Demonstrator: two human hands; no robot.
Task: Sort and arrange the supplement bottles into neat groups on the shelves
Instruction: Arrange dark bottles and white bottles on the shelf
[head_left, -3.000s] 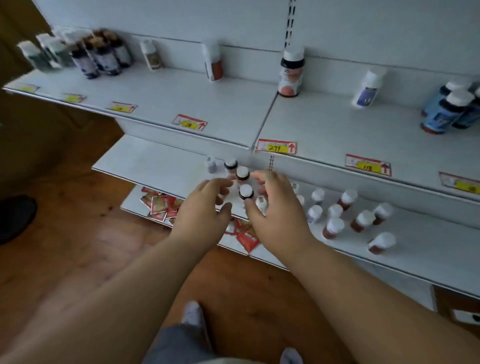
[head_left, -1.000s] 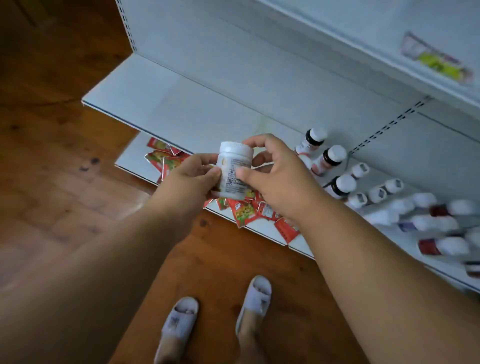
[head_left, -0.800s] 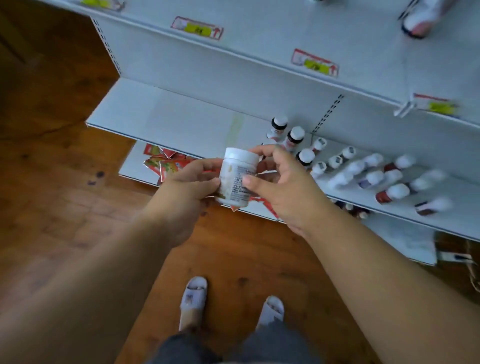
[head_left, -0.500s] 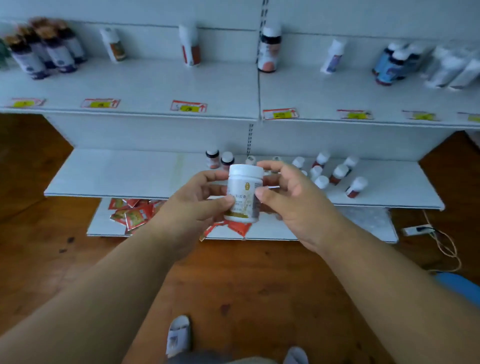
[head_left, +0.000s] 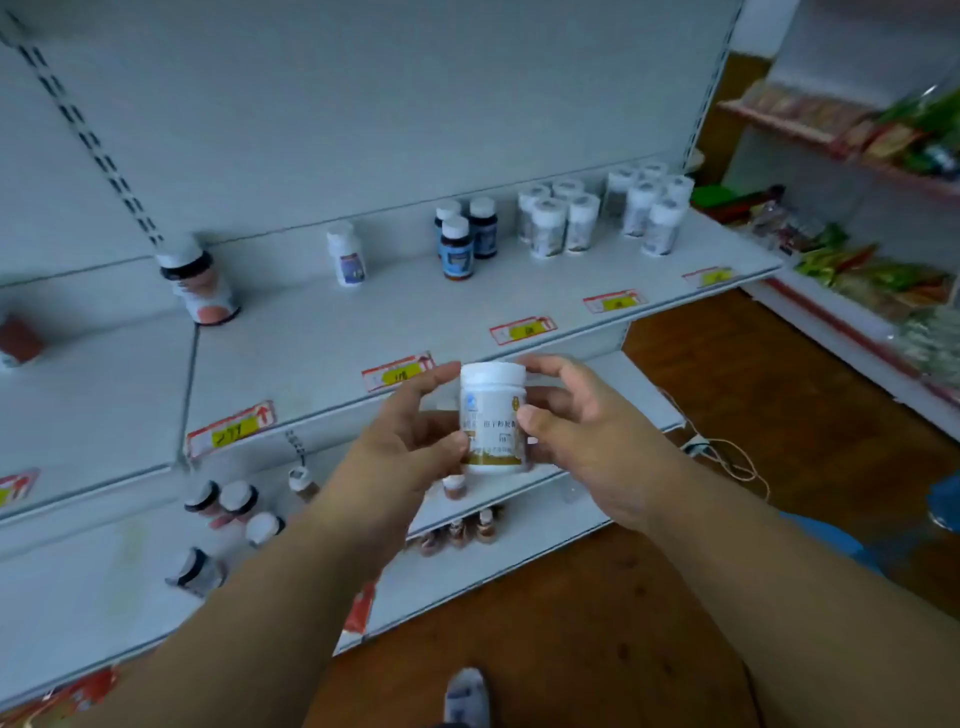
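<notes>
1. Held white bottle (head_left: 493, 417) upright between left hand (head_left: 410, 447) and right hand (head_left: 582, 436), both pinching its sides, in front of upper shelf (head_left: 322, 343) edge
2. Risked a drop if either pinch eased; risked misfiling among clear-wrapped bottles (head_left: 602, 213)
3. Could not read blurred label; lower-shelf bottles (head_left: 234, 506) partly hidden behind forearms

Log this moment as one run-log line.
phase: holding | item: white bottle, upright | left hand: grips | right hand: grips | place: in front of upper shelf
</notes>
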